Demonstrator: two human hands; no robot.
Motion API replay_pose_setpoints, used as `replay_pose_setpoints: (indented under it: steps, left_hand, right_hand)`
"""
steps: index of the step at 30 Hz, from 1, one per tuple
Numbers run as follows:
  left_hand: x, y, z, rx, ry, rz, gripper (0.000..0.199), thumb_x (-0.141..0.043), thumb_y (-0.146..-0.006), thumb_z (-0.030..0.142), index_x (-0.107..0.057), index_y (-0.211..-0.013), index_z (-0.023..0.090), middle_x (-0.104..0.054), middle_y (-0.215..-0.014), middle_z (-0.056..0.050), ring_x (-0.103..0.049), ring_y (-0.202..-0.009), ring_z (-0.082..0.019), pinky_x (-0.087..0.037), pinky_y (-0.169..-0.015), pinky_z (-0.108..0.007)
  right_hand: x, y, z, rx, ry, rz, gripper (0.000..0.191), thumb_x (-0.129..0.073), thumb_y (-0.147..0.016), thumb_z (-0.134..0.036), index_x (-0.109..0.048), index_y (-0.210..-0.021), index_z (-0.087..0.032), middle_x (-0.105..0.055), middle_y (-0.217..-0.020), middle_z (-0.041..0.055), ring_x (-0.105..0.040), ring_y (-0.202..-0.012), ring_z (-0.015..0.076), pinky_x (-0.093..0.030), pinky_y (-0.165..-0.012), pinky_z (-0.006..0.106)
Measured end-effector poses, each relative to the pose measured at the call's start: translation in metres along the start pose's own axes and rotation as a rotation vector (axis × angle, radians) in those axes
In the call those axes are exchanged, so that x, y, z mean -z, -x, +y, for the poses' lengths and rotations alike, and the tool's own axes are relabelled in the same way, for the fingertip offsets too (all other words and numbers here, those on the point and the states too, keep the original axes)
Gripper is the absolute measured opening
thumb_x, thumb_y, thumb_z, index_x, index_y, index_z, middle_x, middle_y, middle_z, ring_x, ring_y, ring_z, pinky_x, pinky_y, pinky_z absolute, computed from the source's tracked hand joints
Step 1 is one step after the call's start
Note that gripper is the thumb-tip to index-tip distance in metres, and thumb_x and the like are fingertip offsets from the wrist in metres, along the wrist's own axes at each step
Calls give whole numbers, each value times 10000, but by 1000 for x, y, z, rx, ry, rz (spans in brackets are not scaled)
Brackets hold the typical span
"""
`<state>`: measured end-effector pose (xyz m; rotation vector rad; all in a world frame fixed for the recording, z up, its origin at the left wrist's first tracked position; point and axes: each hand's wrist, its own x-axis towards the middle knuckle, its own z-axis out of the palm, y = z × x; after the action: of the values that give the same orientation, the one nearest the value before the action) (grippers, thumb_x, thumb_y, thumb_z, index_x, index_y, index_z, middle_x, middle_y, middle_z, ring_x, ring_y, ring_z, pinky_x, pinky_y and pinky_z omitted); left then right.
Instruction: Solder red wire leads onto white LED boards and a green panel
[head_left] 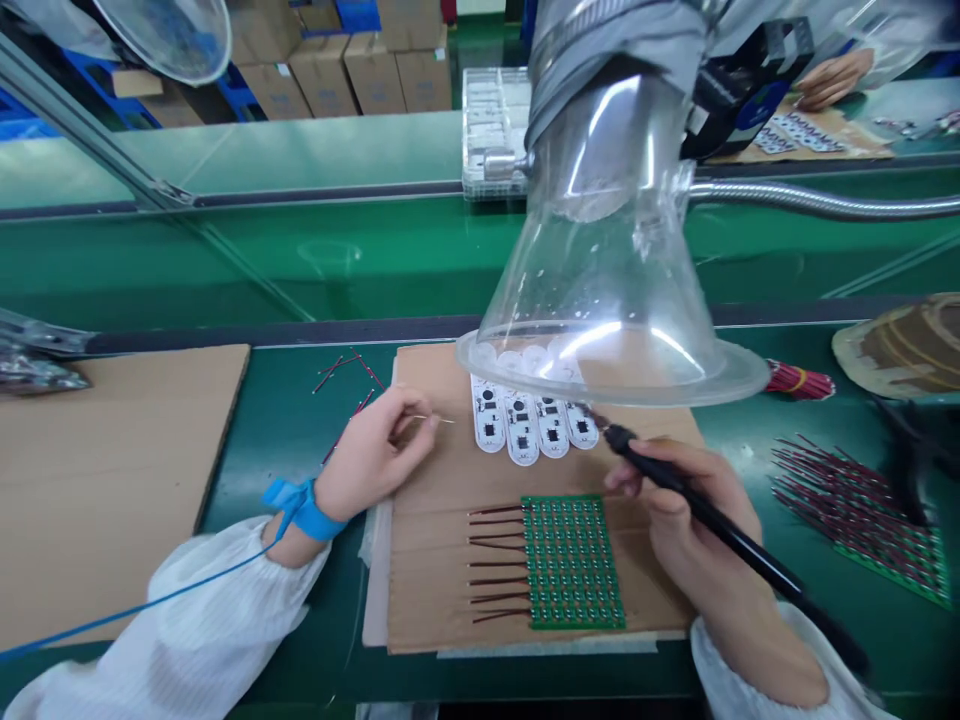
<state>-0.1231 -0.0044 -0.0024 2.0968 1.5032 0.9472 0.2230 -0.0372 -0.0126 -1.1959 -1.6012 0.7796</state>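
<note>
My right hand (701,510) grips a black soldering iron (720,535) like a pen. Its tip is over the lower end of the rightmost of several white circuit boards (521,425); whether it touches I cannot tell. With thumb and forefinger, my left hand (386,440) pinches a thin pale solder wire (442,419) that points right, apart from the boards. A blue wrist strap (304,507) circles my left wrist. Nearer to me lies a green circuit board panel (574,565) with dark wires sticking out on its left. Cardboard (435,590) lies under these boards.
A clear fume-extraction hood (600,290) hangs over the white boards, covering their upper ends. Loose red wires (352,370) lie beyond my left hand. At right are a tied red wire bundle (802,381) and a wired board pile (862,500). Across the bench, another person's hand (832,80) shows.
</note>
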Motion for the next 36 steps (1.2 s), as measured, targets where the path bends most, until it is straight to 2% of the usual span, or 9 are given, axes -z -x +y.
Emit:
replay_pose_setpoints:
  steps: [4,6,10,14,19,25,28,31,36]
  left_hand:
    - [24,41,11,235,-105,46,235,-476,-1102,349,-641,-1012,208,-657,-752,14,-611,-622,-139,-485,-589,-236]
    - [28,63,20,303,-119,11,373,-416,-1123,425,-694,-998,209,-731,-806,-23,-703,-721,-182,-548,-653,-266]
    - [13,87,37,536,-94,1,521,-378,-1104,582,-745,-1163,217,-800,-1074,-72,-765,-1018,-259,-627,-881,-354]
    - [-4,85,45,686,60,41,588,-386,-1061,660,-721,-1261,221,-770,-1255,-80,-703,-1233,-295,-591,-1069,-403]
    - [0,49,34,670,164,107,544,-465,-983,670,-727,-1171,232,-770,-1270,-79,-718,-1178,-313,-609,-1004,-395]
    - [9,-60,-6,664,184,106,419,-468,-922,524,-690,-966,171,-787,-1044,-142,-742,-999,-321,-614,-850,-398]
    - [11,-82,-18,637,120,112,352,-473,-911,473,-661,-899,175,-774,-1066,-165,-723,-1044,-330,-590,-908,-417]
    - [9,-57,-17,606,85,84,346,-439,-933,474,-640,-890,195,-771,-1055,-143,-717,-1060,-329,-574,-947,-428]
    - [-2,28,12,575,33,70,379,-390,-992,499,-632,-927,215,-759,-1053,-120,-708,-1078,-326,-552,-1002,-456]
  right_hand:
    - [53,5,20,57,453,14,212,-616,-1065,-460,-734,-1105,-288,-768,-1048,58,-757,-973,275,-601,-923,434]
    - [70,15,32,92,574,-40,241,-654,-1037,-454,-701,-1184,-268,-720,-1231,99,-727,-1123,319,-570,-1033,509]
    - [74,39,45,83,549,-114,293,-672,-1020,-422,-633,-1269,-274,-635,-1436,136,-619,-1376,377,-483,-1176,620]
    - [73,50,38,-19,333,20,275,-670,-1017,-397,-582,-1261,-306,-663,-1435,110,-641,-1389,337,-475,-1226,587]
    - [75,30,28,-49,106,155,265,-651,-1023,-447,-573,-1243,-321,-712,-1398,93,-675,-1369,296,-542,-1192,483]
    - [50,-82,35,106,92,126,294,-620,-997,-450,-541,-1224,-281,-706,-1280,104,-724,-1218,270,-563,-1110,478]
    - [44,-113,37,124,111,93,288,-636,-963,-435,-558,-1179,-262,-703,-1234,95,-713,-1163,270,-547,-1095,476]
    - [48,-93,35,111,149,64,276,-640,-963,-408,-578,-1184,-255,-702,-1206,91,-707,-1121,273,-548,-1055,469]
    - [66,-6,37,122,377,42,280,-618,-1017,-408,-611,-1261,-272,-714,-1296,96,-710,-1187,300,-554,-1032,454]
